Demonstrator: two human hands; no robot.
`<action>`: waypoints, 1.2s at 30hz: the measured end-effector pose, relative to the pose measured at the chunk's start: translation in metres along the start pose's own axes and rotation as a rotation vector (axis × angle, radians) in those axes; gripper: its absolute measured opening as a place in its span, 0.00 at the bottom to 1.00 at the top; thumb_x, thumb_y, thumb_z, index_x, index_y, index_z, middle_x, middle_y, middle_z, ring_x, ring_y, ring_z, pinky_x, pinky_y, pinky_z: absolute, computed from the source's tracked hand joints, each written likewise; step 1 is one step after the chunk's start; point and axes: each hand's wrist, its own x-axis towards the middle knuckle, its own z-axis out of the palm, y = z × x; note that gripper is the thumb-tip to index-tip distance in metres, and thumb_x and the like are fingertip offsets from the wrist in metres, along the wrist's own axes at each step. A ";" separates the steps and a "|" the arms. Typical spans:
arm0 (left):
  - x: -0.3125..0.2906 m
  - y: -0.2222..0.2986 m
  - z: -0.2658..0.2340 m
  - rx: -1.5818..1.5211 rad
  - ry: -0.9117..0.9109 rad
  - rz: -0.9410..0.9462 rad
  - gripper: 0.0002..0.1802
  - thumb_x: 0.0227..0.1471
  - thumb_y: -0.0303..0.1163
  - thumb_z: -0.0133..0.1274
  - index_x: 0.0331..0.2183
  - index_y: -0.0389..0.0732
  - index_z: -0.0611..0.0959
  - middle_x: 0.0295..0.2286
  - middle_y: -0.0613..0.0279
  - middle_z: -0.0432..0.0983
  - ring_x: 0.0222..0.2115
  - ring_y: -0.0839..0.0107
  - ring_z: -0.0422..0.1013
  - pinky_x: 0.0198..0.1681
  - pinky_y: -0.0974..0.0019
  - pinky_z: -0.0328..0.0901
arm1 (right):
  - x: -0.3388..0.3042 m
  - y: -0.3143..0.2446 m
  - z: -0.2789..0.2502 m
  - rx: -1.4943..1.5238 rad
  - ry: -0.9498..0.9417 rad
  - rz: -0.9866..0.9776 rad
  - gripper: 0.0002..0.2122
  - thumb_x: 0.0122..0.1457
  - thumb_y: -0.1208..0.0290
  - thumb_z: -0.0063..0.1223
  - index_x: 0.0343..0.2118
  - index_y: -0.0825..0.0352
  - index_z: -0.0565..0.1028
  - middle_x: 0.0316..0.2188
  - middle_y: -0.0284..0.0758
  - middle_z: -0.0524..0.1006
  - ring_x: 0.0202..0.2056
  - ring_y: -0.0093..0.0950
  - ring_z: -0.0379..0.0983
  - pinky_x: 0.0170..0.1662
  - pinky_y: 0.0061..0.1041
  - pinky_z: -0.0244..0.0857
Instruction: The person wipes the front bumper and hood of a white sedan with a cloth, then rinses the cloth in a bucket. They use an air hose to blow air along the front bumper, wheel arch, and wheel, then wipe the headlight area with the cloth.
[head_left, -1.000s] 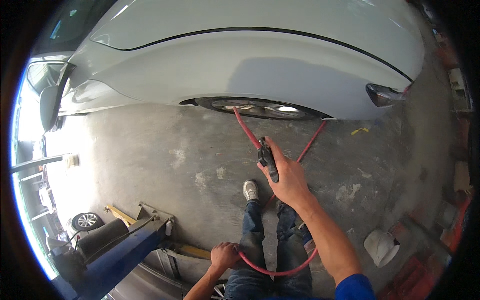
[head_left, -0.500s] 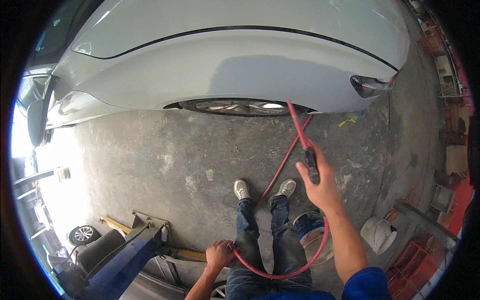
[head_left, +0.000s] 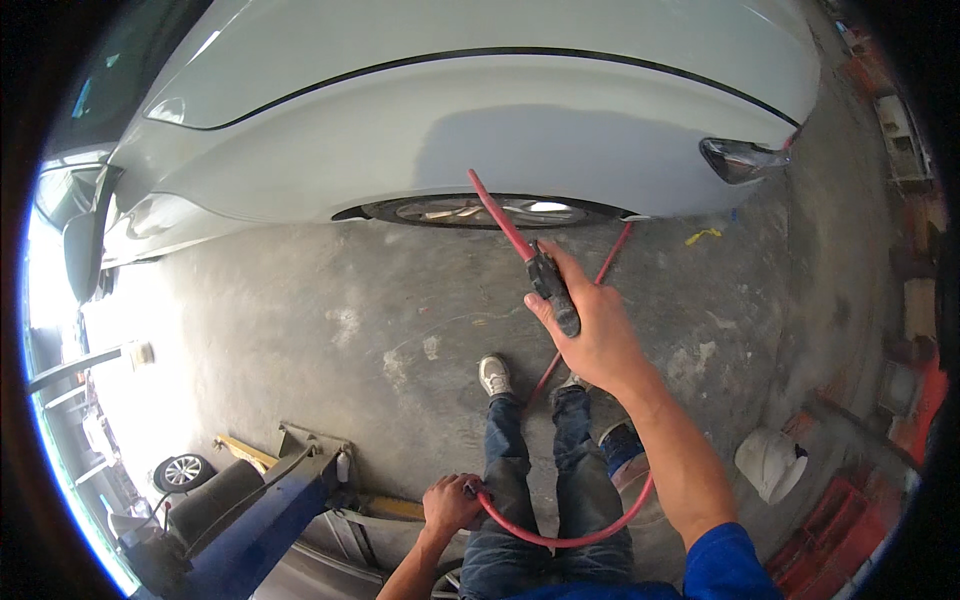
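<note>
My right hand (head_left: 602, 335) is wrapped round the black handle of a blow gun (head_left: 552, 288), its long red tube slanting up toward the car. That tube's tip overlaps the lower edge of the car's fender (head_left: 300, 150) in the picture; I cannot tell whether it touches. Low by my left thigh, my left hand (head_left: 450, 503) grips a red hose (head_left: 560, 541), which loops across my legs and passes behind my right forearm. A dull grey patch (head_left: 555, 150) covers part of the glossy pale fender above the front wheel (head_left: 490, 211).
Behind my feet another stretch of red hose (head_left: 614, 252) runs toward the wheel. A blue lift post (head_left: 250, 535) and a loose tyre (head_left: 183, 473) stand at lower left. On the right are a white bucket (head_left: 770, 465) and a red crate (head_left: 825, 535). A yellow scrap (head_left: 703, 237) lies near the headlight.
My right hand has swung left with the blow gun, its tip now farther left and higher along the fender. My left hand keeps its grip; the view has shifted slightly.
</note>
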 end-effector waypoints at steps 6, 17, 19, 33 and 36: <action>0.005 -0.001 0.007 0.023 0.025 0.006 0.18 0.42 0.51 0.66 0.35 0.53 0.88 0.29 0.60 0.82 0.35 0.55 0.78 0.39 0.54 0.72 | -0.015 0.026 -0.029 0.037 0.180 -0.044 0.25 0.64 0.66 0.57 0.63 0.64 0.65 0.32 0.47 0.80 0.33 0.47 0.81 0.33 0.37 0.71; 0.013 0.027 0.005 0.074 0.008 0.061 0.16 0.43 0.49 0.66 0.34 0.52 0.88 0.29 0.60 0.81 0.35 0.54 0.78 0.39 0.53 0.71 | -0.043 0.079 -0.078 0.052 0.320 0.046 0.25 0.65 0.64 0.57 0.62 0.66 0.66 0.34 0.43 0.81 0.37 0.37 0.82 0.41 0.32 0.72; 0.016 0.033 0.006 0.080 0.008 0.072 0.16 0.43 0.49 0.65 0.34 0.52 0.88 0.29 0.60 0.81 0.35 0.54 0.78 0.39 0.53 0.71 | -0.046 0.086 -0.089 0.048 0.343 0.061 0.25 0.66 0.63 0.57 0.62 0.66 0.66 0.35 0.42 0.81 0.38 0.36 0.81 0.42 0.31 0.71; 0.028 0.083 0.018 0.185 -0.062 0.079 0.18 0.42 0.47 0.63 0.36 0.51 0.88 0.32 0.60 0.82 0.37 0.55 0.78 0.42 0.54 0.71 | -0.068 0.151 -0.135 0.027 0.429 0.117 0.24 0.66 0.61 0.57 0.61 0.64 0.68 0.38 0.45 0.81 0.40 0.39 0.81 0.44 0.32 0.70; 0.031 0.095 0.019 0.220 -0.072 0.079 0.19 0.41 0.48 0.64 0.36 0.50 0.88 0.32 0.60 0.82 0.36 0.55 0.78 0.41 0.54 0.71 | -0.072 0.158 -0.148 0.061 0.374 0.224 0.24 0.66 0.61 0.57 0.61 0.64 0.68 0.39 0.45 0.80 0.41 0.40 0.81 0.44 0.32 0.70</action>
